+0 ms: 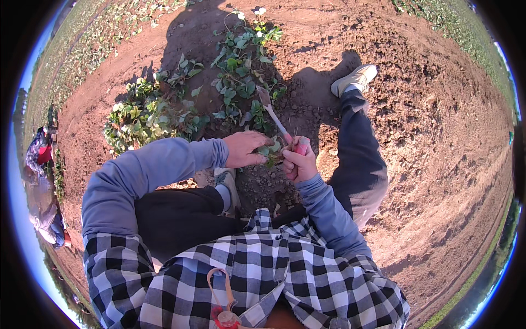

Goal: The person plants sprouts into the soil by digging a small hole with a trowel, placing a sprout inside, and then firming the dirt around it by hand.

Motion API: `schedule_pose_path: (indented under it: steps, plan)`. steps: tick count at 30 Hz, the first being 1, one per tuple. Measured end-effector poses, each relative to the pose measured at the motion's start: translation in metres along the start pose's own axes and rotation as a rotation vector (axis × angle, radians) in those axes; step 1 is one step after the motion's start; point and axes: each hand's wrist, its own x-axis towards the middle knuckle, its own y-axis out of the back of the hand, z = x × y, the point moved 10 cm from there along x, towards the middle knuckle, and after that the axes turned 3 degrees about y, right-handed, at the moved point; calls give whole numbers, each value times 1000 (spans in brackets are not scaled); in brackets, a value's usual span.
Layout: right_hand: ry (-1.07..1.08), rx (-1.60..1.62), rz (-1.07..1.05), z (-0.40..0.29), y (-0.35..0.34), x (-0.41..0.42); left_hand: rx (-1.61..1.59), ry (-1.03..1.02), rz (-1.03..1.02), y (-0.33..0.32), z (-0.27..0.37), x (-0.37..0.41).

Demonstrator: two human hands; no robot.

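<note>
My right hand (301,162) is closed around the red handle of a hand trowel (276,117), whose blade points up and left over the leaves. Pinched at the same fingers is the rooted end of a small leafy plant (271,151). My left hand (246,149) is at the leaves of this plant, fingers apart; whether it grips them I cannot tell. Low green leafy plants (238,78) grow just beyond the hands in brown soil. A heap of leafy plants (144,115) lies to the left, partly behind my left forearm.
My shoes stand on the soil, one at the upper right (354,80), one below my left hand (226,185). Bare tilled soil (431,144) spreads to the right. People (41,154) are at the far left edge. More green rows (94,45) run at the upper left.
</note>
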Motion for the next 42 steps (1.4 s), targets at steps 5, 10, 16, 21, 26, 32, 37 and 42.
schedule_pose_path:
  steps: [5, 10, 16, 21, 26, 32, 37, 42]
  plan:
    - [155, -39, -1, -19, 18, -2, -728, 193, -6, -81, -27, 44]
    - [286, -573, 159, -39, 84, 14, -833, 296, 43, -117, -29, 66]
    - [223, -1303, 169, -40, 87, 10, -71, 618, 131, -84, -110, 53]
    - [100, -1252, 53, -45, 65, 10, 35, 681, 173, -61, -134, 45]
    - [52, -1377, 89, -20, 80, 57, 124, 734, 149, -61, -142, 65]
    - [-119, -940, 156, -5, 109, 124, 146, 784, 116, -70, -157, 107]
    - [-241, -621, 158, -19, 102, 123, 183, 918, 41, -71, -199, 130]
    - [-279, -487, 191, -29, 106, 124, 196, 1077, -4, -66, -241, 139]
